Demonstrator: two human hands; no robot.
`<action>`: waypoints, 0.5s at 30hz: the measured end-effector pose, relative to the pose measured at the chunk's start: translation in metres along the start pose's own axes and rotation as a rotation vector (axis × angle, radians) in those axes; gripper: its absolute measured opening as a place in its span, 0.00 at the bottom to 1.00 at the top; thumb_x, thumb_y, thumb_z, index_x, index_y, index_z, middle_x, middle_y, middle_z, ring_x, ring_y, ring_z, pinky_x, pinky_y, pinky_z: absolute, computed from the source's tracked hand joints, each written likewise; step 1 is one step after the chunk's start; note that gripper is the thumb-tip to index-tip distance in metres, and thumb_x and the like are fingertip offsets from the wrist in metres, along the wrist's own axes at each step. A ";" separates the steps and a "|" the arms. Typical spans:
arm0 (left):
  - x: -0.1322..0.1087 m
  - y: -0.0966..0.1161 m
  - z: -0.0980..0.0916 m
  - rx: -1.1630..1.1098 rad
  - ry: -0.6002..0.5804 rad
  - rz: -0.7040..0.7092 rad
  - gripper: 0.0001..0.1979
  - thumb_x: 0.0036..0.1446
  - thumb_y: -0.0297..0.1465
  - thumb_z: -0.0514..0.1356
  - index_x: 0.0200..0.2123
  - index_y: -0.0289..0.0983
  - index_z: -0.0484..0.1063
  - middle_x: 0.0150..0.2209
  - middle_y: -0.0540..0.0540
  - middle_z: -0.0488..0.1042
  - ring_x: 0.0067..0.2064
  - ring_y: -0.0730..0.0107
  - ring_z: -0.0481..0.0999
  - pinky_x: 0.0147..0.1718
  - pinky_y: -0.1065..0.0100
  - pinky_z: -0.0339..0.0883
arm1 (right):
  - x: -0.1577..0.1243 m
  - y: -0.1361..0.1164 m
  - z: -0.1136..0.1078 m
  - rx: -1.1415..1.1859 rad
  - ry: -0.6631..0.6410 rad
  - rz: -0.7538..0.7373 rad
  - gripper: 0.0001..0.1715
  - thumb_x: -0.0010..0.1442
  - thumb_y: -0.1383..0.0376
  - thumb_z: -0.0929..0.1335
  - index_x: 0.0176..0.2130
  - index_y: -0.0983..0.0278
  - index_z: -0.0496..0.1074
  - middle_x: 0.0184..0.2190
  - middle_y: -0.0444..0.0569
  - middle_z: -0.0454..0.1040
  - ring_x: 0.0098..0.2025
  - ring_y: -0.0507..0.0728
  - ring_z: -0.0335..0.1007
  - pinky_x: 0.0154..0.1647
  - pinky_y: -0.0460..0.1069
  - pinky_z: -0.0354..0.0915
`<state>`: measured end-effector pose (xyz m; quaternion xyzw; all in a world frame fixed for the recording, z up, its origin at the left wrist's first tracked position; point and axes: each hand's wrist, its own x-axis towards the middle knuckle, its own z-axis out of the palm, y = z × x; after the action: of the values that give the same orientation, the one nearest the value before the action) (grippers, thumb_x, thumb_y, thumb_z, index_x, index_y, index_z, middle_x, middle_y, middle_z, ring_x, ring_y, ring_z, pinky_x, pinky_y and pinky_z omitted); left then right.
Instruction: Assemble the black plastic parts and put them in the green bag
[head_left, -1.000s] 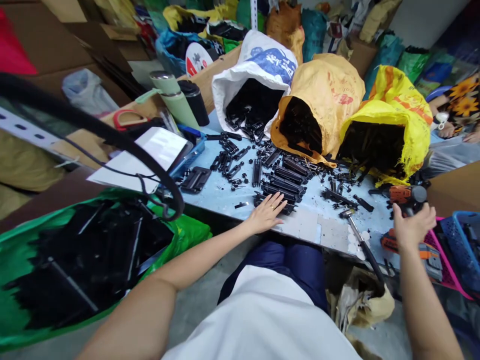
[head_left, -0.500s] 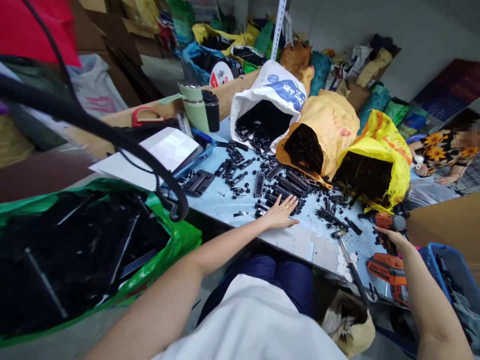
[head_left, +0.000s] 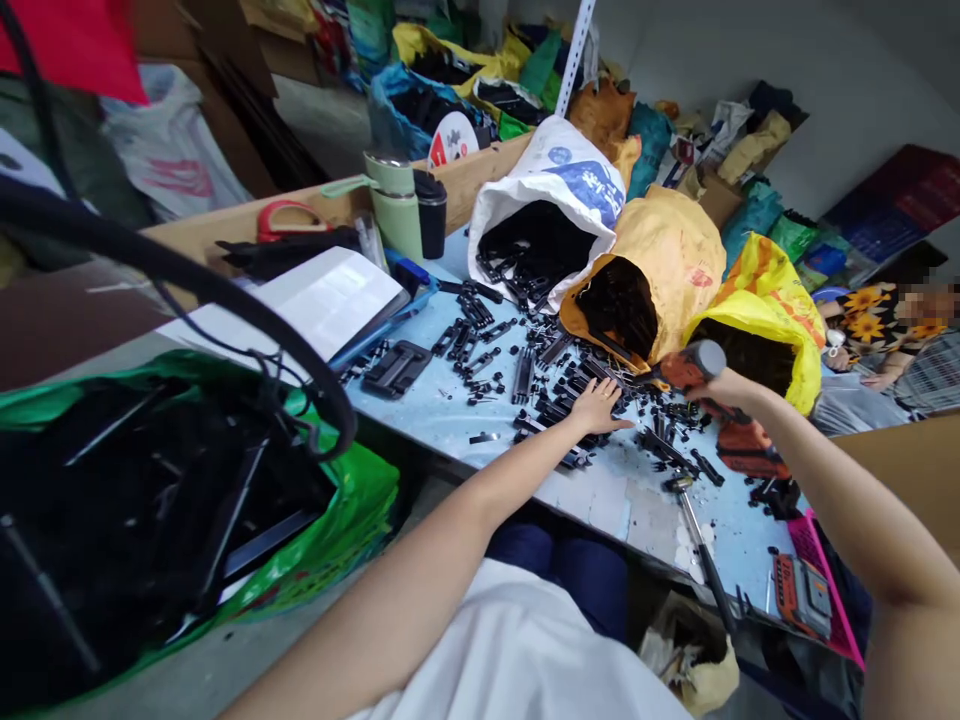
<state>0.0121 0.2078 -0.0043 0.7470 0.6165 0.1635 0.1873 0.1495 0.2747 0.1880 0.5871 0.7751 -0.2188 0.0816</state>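
My right hand (head_left: 724, 393) is wrapped round the grip of an orange and black cordless drill (head_left: 686, 368), raised above the table with its nose pointing left. The bit end comes close to a row of black plastic parts (head_left: 559, 395). Over the right end of that row lies my left hand (head_left: 598, 408), fingers spread and pressing down on the parts. Just to the right, loose black pieces (head_left: 664, 440) are strewn about. A hammer (head_left: 701, 540) with a dark handle lies at the front edge.
White (head_left: 544, 180), orange (head_left: 675, 260) and yellow (head_left: 780, 300) sacks lie open along the back. A green bag (head_left: 360, 500) of black parts stands left. A spare battery (head_left: 802, 597) sits front right. Two cups (head_left: 397, 215) stand back left. Another person (head_left: 877, 330) sits far right.
My right hand has lifted the drill off the table and brought it left, near the parts. My left hand has shifted slightly right along the row.
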 end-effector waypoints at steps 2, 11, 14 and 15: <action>-0.003 0.001 0.000 0.002 -0.024 0.014 0.45 0.52 0.59 0.39 0.62 0.31 0.48 0.64 0.39 0.45 0.65 0.57 0.42 0.61 0.56 0.36 | 0.025 -0.038 0.002 -0.037 -0.092 -0.102 0.08 0.37 0.73 0.69 0.23 0.66 0.67 0.16 0.41 0.65 0.23 0.51 0.63 0.25 0.45 0.62; -0.001 -0.003 0.008 0.012 0.041 0.007 0.41 0.54 0.56 0.41 0.61 0.31 0.50 0.64 0.39 0.48 0.64 0.57 0.45 0.61 0.57 0.37 | 0.089 -0.118 0.005 -0.350 -0.322 0.040 0.11 0.44 0.65 0.69 0.17 0.67 0.65 0.14 0.43 0.63 0.18 0.50 0.60 0.20 0.45 0.59; 0.003 -0.006 0.014 0.003 0.051 0.009 0.41 0.54 0.56 0.40 0.61 0.33 0.50 0.64 0.40 0.48 0.64 0.56 0.44 0.61 0.55 0.36 | 0.092 -0.123 0.006 -0.407 -0.306 0.028 0.11 0.44 0.66 0.69 0.17 0.67 0.65 0.13 0.43 0.63 0.18 0.50 0.61 0.20 0.44 0.59; 0.004 -0.006 0.015 -0.001 0.042 0.010 0.41 0.53 0.56 0.40 0.61 0.33 0.49 0.64 0.40 0.48 0.65 0.56 0.43 0.61 0.54 0.36 | 0.091 -0.125 0.007 -0.434 -0.291 0.016 0.10 0.44 0.67 0.69 0.17 0.67 0.65 0.13 0.43 0.63 0.18 0.50 0.61 0.20 0.44 0.59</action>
<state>0.0148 0.2116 -0.0205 0.7464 0.6165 0.1805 0.1738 0.0031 0.3239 0.1772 0.5244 0.7792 -0.1288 0.3183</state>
